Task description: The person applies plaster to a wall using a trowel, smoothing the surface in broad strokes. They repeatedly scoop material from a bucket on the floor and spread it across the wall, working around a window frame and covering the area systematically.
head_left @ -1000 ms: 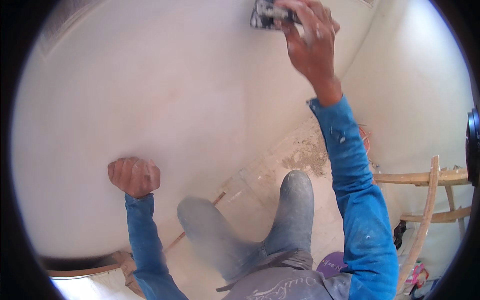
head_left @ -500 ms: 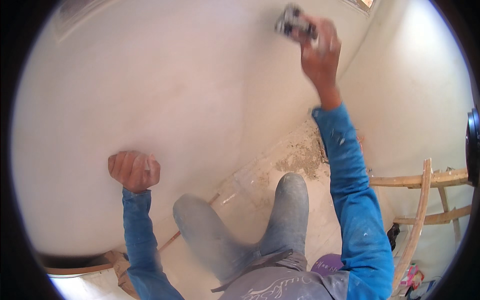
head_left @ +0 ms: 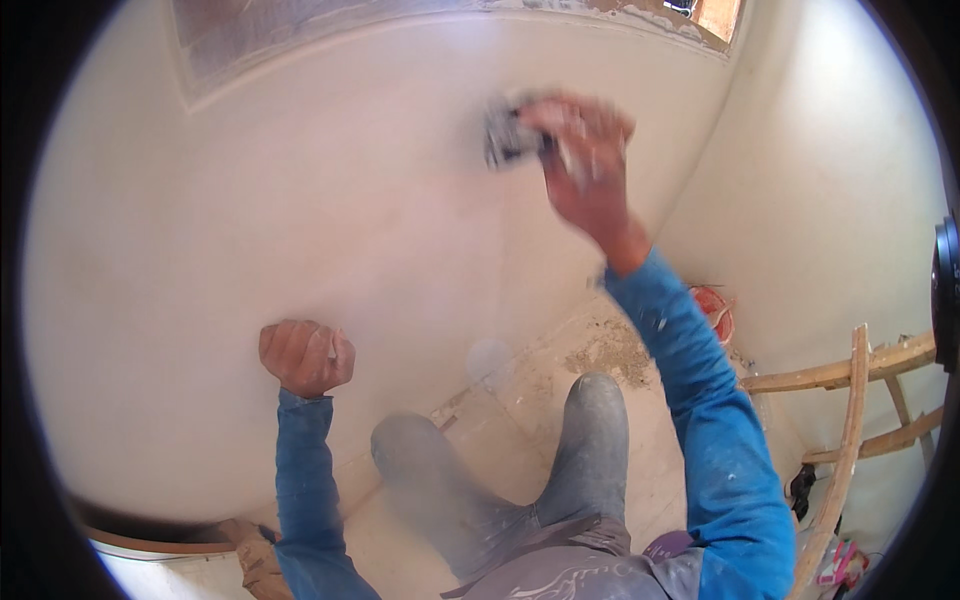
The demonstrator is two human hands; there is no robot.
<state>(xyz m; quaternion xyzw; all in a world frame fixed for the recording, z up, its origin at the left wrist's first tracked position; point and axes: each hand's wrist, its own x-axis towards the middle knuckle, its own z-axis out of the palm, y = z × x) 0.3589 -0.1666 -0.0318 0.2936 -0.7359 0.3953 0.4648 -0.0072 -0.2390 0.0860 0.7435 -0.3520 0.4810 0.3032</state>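
My right hand (head_left: 588, 165) is raised against the pale wall (head_left: 380, 200), its fingers wrapped round a small black-and-white block (head_left: 512, 138). Motion smears the block, so its exact kind does not show; its face is turned to the wall. Lower and to the left, my left hand (head_left: 306, 357) is closed in a fist at the same wall. Nothing sticks out of its fingers, and pale dust marks the knuckles and thumb.
A window opening (head_left: 712, 18) lies at the top. On the right, a wooden frame (head_left: 850, 420) leans by the side wall. A red bucket (head_left: 712, 312) sits in the corner, beside debris (head_left: 610, 350) on the floor. At lower left is a brown-rimmed round container (head_left: 170, 546).
My right hand has swept the block left and down across the wall. The view has tilted up, showing more of the window. My left fist stays closed at the wall.
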